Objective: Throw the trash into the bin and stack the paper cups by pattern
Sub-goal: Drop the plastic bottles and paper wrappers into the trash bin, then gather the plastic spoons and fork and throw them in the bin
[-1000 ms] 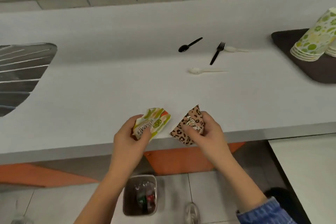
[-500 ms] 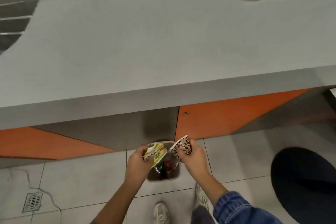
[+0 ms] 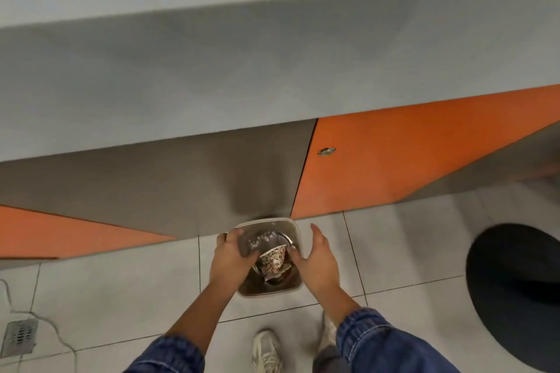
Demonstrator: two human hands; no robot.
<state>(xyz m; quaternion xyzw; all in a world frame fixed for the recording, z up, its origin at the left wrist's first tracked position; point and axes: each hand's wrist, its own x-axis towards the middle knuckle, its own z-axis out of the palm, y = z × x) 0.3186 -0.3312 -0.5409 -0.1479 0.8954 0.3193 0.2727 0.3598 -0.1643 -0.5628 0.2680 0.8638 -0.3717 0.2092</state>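
A small clear bin [image 3: 289,228] stands on the floor tiles below the counter. Inside it lies a crushed leopard-print paper cup [image 3: 273,260] on top of other trash. My left hand [image 3: 231,254] hovers over the bin's left rim, fingers apart, holding nothing. My right hand [image 3: 318,257] is over the bin's right rim, also spread and holding nothing. The green-patterned cup is not visible; my left hand hides part of the bin's inside.
The grey counter edge [image 3: 272,54] overhangs above, with orange and grey cabinet panels [image 3: 378,160] behind the bin. A black round stool seat [image 3: 515,291] is at the right. My shoes [image 3: 266,351] are close to the bin. A floor drain [image 3: 19,336] lies far left.
My view dropped from the counter to the floor. Both hands carried the crushed cups down to the bin and let go; the leopard-print cup now lies inside.
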